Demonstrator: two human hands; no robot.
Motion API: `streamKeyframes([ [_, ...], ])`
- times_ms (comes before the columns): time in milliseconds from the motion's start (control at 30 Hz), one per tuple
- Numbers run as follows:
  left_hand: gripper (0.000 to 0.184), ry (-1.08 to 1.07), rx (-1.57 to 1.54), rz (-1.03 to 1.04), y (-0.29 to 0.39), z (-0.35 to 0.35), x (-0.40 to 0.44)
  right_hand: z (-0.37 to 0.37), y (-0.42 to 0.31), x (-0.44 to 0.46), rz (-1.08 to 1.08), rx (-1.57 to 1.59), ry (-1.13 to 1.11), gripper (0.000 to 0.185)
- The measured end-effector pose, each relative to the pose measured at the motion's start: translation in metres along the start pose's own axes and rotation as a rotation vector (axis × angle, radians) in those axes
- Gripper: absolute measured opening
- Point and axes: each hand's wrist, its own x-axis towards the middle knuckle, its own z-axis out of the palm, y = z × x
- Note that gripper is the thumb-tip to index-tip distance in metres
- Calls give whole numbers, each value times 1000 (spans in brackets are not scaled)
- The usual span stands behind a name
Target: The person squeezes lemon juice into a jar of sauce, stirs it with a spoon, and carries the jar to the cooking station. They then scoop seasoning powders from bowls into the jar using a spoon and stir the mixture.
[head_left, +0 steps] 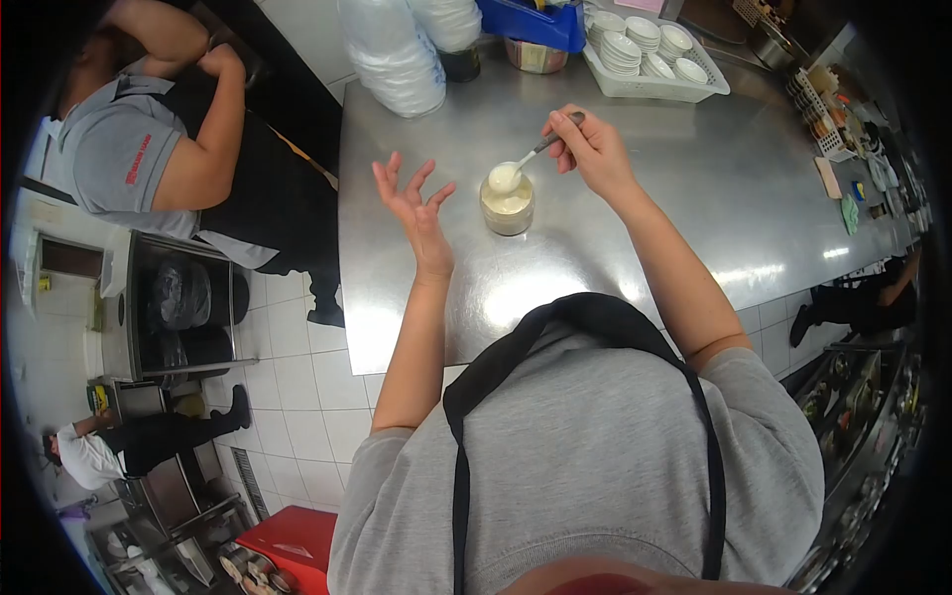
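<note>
A clear jar (508, 220) of creamy white sauce stands on the steel table (615, 238). Pinched by its handle in my right hand (590, 154), a spoon (540, 147) slants down to the jar's mouth, its bowl heaped with the white sauce. My left hand (416, 208) is raised to the left of the jar, palm up, fingers spread, holding nothing and apart from the jar.
Stacked plastic cups (397, 59) stand at the table's back left. A white basket (659, 87) of small white dishes and a blue dispenser (535, 25) are at the back. One person (149, 149) stands close on the left; others are farther off, left and right.
</note>
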Motion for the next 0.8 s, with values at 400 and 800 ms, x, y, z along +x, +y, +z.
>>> streamKeyframes([
  [400, 92, -225, -37, -17, -4, 17, 12, -1, -6, 1, -1, 53, -19, 31],
  [800, 87, -159, -132, -134, 11, 16, 14, -10, 0, 4, -14, 67, 42, 30],
])
